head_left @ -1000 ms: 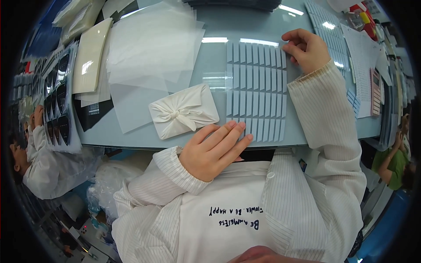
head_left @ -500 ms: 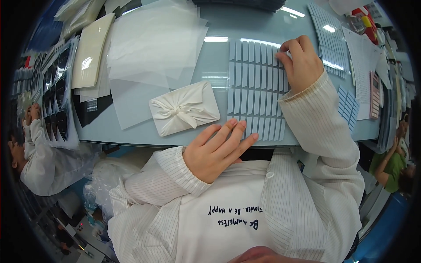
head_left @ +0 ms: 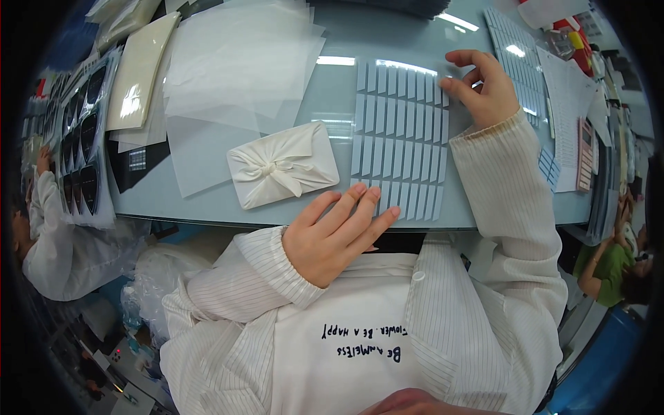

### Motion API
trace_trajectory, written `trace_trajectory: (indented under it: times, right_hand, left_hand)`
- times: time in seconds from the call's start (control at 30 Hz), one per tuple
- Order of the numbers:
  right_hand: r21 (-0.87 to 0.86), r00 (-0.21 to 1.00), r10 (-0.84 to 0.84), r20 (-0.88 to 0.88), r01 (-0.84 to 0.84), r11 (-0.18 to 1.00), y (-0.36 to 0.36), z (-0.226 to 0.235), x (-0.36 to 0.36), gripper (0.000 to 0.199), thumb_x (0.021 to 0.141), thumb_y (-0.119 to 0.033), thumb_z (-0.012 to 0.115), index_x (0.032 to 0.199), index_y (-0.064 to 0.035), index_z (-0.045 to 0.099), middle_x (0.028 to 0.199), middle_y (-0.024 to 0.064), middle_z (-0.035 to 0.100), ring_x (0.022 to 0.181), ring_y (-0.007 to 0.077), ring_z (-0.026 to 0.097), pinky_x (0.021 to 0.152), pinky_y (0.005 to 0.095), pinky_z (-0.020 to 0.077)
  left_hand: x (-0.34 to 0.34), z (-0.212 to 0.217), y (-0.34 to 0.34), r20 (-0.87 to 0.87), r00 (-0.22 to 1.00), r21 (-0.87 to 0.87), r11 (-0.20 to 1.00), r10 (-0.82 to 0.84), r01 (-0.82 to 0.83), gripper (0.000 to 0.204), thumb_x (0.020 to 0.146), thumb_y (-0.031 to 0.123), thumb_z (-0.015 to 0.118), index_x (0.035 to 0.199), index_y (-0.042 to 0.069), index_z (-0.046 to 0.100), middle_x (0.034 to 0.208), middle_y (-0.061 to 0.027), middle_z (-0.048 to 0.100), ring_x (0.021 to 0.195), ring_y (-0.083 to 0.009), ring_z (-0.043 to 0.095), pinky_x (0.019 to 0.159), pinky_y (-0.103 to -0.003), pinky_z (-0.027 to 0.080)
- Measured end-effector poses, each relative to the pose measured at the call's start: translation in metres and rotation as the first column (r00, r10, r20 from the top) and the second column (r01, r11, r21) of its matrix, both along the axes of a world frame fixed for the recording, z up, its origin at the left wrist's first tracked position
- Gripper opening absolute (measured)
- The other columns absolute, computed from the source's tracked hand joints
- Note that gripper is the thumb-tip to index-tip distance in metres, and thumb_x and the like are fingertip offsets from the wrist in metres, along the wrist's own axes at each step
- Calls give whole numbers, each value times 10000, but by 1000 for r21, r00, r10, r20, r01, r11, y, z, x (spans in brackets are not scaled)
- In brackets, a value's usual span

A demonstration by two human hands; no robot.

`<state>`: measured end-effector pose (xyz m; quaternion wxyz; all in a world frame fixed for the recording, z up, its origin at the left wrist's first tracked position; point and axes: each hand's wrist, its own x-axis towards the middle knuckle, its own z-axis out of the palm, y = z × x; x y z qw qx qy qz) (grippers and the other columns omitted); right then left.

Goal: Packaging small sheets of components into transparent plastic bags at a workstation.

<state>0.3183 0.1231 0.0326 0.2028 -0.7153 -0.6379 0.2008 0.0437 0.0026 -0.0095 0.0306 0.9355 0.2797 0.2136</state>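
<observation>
A sheet of pale blue strips (head_left: pixel 408 138), set in several rows, lies flat on the glass-topped table in front of me. The fingertips of my left hand (head_left: pixel 332 232) rest on the sheet's near left edge, fingers spread. At the far right corner of the sheet is my right hand (head_left: pixel 487 90). Its thumb and index finger are apart with nothing visible between them, and the thumb tip is close to the corner strip. To the left of the sheet sits a flat white packet (head_left: pixel 283 166) wrapped in cloth with a knot on top.
Translucent sheets (head_left: pixel 228 76) overlap at the far left, beside a cream folder (head_left: pixel 142 76) and dark oval pieces in clear packs (head_left: pixel 88 138). On the right are another strip sheet (head_left: pixel 515 62), papers (head_left: pixel 564 104) and a pink calculator (head_left: pixel 585 152). Other people sit at both sides.
My right thumb and index finger have parted from a pinch at the sheet's far right corner. My left hand stays at the near edge. The whole view has shifted slightly.
</observation>
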Motion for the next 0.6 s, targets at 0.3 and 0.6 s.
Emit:
trace_trajectory:
  times: [0.3, 0.6]
  right_hand:
    - [-81, 999, 17, -49, -21, 996, 10, 1, 6, 292, 870, -55, 733, 1159, -35, 692, 938, 18, 653, 741, 76, 545, 737, 232, 490]
    - [-20, 997, -40, -71, 38, 999, 4, -2, 6, 162, 898, -36, 683, 1054, -13, 721, 875, 35, 691, 737, 102, 629, 685, 235, 515]
  left_hand:
    - [0, -2, 2, 35, 999, 13, 1000, -10, 10, 414, 916, 301, 641, 1296, 142, 676, 1235, -114, 659, 1154, -250, 617, 933, -344, 490]
    - [2, -2, 3, 46, 999, 26, 1000, 2, -3, 380, 931, 294, 627, 1278, 152, 688, 1205, -96, 675, 1131, -235, 630, 921, -333, 492]
